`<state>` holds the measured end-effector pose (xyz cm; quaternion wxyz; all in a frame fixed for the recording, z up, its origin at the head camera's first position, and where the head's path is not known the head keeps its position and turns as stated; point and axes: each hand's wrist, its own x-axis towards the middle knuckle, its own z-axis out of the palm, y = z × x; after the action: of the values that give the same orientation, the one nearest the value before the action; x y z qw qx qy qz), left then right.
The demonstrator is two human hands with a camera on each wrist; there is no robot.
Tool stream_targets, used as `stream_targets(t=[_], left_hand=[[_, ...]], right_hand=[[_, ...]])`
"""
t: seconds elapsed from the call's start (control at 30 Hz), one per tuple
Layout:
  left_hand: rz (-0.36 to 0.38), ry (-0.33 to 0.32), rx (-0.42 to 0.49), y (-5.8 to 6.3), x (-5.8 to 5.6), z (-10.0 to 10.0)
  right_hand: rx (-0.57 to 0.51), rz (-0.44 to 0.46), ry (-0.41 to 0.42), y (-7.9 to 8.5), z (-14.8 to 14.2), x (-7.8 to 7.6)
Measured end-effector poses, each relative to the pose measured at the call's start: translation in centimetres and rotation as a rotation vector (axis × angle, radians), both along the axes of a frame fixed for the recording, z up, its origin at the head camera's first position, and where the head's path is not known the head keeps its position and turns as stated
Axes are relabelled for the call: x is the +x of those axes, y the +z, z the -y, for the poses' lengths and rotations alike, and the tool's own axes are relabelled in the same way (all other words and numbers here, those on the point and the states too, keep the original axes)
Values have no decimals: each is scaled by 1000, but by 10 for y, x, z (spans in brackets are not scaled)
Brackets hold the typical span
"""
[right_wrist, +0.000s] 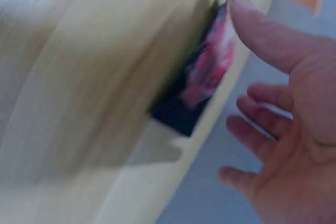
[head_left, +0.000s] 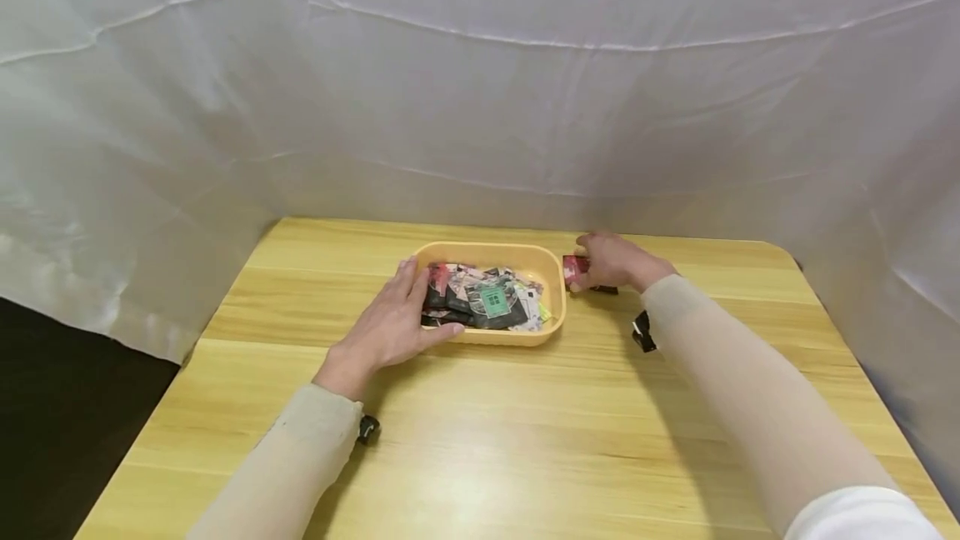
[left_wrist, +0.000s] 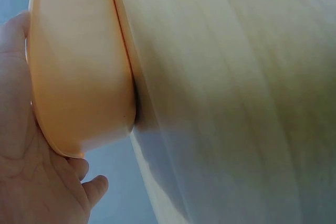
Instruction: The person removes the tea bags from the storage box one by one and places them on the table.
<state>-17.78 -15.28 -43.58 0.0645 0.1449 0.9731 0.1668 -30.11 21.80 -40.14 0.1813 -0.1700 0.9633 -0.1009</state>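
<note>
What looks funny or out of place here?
One pink-and-black packet is outside the yellow tray, by the right hand, while other packets lie jumbled inside. That makes it look left out. I see nothing clearly spilled or torn.

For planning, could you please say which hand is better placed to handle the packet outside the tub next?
Likely the right hand, at the packet; the left hand touches the opposite end of the tub.
</note>
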Motion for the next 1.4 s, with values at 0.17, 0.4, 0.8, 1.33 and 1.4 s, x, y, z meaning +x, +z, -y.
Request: stream_targets(t=[0.17, 0.4, 0.8, 1.33, 1.4], left_hand=[[16, 7, 5, 3, -1, -1], [9, 17, 14, 6, -2, 0], [-23, 35, 23, 0, -3, -2], [-67, -3, -74, 3, -4, -3], [-66, -8, -76, 2, -4, -3]], right_hand=[[-67, -215, -43, 21, 19, 15], [-193, -327, 23, 38, 62, 45], [-79, -131, 291, 10, 106, 65], [58, -119, 355, 3, 122, 66], [66, -108, 352, 3, 123, 66]])
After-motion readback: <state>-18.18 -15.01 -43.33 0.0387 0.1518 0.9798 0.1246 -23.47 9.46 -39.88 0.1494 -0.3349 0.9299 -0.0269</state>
